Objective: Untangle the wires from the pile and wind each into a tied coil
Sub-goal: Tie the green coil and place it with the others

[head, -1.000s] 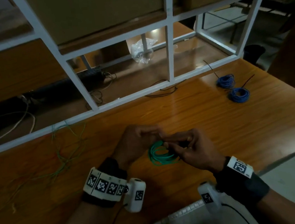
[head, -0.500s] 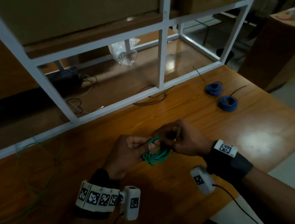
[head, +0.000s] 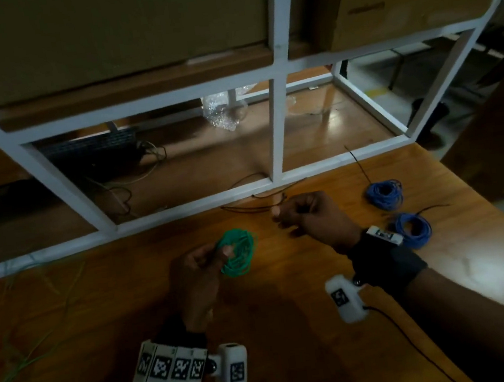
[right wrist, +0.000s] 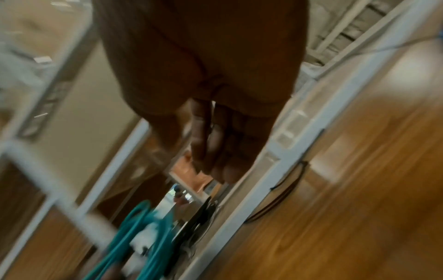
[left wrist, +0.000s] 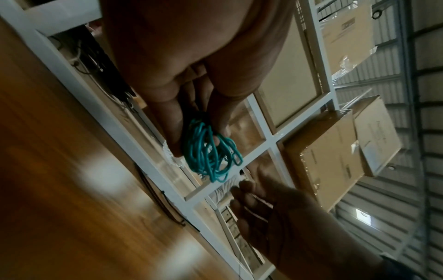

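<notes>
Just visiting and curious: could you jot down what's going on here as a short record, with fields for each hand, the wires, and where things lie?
left hand: pinches the green coil, holding it above the table
right hand: off the coil, fingers loosely curled; whether it holds a thin wire cannot be told
finished coils: two blue coils lie on the wooden table, to the right
loose wire: tangled green wire on the table's left side
dark wire: lies beside the white frame
</notes>
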Action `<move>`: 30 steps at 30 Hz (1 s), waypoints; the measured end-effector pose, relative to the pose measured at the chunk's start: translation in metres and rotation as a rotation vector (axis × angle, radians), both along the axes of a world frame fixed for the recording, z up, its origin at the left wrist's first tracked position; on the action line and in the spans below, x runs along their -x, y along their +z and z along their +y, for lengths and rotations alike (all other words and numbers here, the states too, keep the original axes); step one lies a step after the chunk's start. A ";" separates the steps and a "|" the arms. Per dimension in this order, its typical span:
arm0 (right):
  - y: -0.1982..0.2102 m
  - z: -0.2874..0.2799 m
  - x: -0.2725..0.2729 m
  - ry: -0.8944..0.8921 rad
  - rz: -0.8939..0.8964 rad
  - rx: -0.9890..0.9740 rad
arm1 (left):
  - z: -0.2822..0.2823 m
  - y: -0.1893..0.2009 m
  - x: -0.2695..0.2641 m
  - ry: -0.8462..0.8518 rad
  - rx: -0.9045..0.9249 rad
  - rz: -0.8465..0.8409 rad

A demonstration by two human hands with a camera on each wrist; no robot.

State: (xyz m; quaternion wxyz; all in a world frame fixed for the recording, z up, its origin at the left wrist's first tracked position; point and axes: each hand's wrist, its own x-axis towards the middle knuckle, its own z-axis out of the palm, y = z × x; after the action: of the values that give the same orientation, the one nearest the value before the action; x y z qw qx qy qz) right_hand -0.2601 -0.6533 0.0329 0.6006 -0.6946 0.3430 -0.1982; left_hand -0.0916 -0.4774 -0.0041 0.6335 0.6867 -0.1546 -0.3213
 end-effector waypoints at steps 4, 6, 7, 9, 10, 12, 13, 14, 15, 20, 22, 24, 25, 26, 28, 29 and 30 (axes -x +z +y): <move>-0.017 -0.065 -0.015 -0.016 0.184 0.100 | -0.012 -0.002 -0.009 0.096 0.017 -0.045; -0.027 -0.085 -0.032 0.077 0.341 0.247 | -0.016 -0.008 -0.012 0.122 0.014 -0.034; -0.032 -0.091 -0.042 0.129 0.424 0.332 | -0.018 -0.011 -0.014 0.130 0.016 -0.013; -0.042 -0.099 -0.065 0.187 0.552 0.463 | -0.021 -0.014 -0.018 0.147 0.021 0.018; -0.046 -0.101 -0.074 0.192 0.588 0.472 | -0.023 -0.015 -0.020 0.156 0.020 0.024; -0.054 -0.101 -0.091 0.213 0.644 0.491 | -0.025 -0.017 -0.025 0.168 0.030 0.029; -0.059 -0.100 -0.098 0.238 0.676 0.500 | -0.026 -0.018 -0.028 0.169 0.034 0.028; -0.064 -0.098 -0.104 0.274 0.719 0.507 | -0.026 -0.019 -0.031 0.172 0.031 0.030; -0.068 -0.095 -0.109 0.303 0.757 0.527 | -0.027 -0.021 -0.034 0.179 0.027 0.037; -0.064 -0.106 -0.139 0.247 0.717 0.609 | -0.026 -0.020 -0.049 0.165 0.046 0.076; -0.056 -0.118 -0.157 0.262 0.709 0.675 | -0.029 -0.019 -0.054 0.153 0.052 0.085; -0.051 -0.126 -0.176 0.311 0.711 0.767 | -0.033 -0.019 -0.061 0.155 0.067 0.092; -0.053 -0.130 -0.185 0.328 0.724 0.797 | -0.035 -0.019 -0.065 0.156 0.075 0.091; -0.055 -0.133 -0.194 0.335 0.748 0.811 | -0.037 -0.018 -0.068 0.159 0.087 0.094; -0.057 -0.137 -0.207 0.323 0.778 0.800 | -0.039 -0.019 -0.074 0.167 0.106 0.107; -0.059 -0.139 -0.212 0.314 0.788 0.781 | -0.040 -0.023 -0.078 0.180 0.102 0.109; -0.060 -0.141 -0.217 0.309 0.810 0.759 | -0.040 -0.025 -0.082 0.193 0.099 0.112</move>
State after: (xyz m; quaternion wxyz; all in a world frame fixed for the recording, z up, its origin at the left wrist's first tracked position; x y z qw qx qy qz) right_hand -0.0432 -0.7945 -0.0274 0.1518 -0.9240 0.3450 0.0644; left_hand -0.0097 -0.5177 -0.0288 0.7022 0.6474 -0.0677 -0.2885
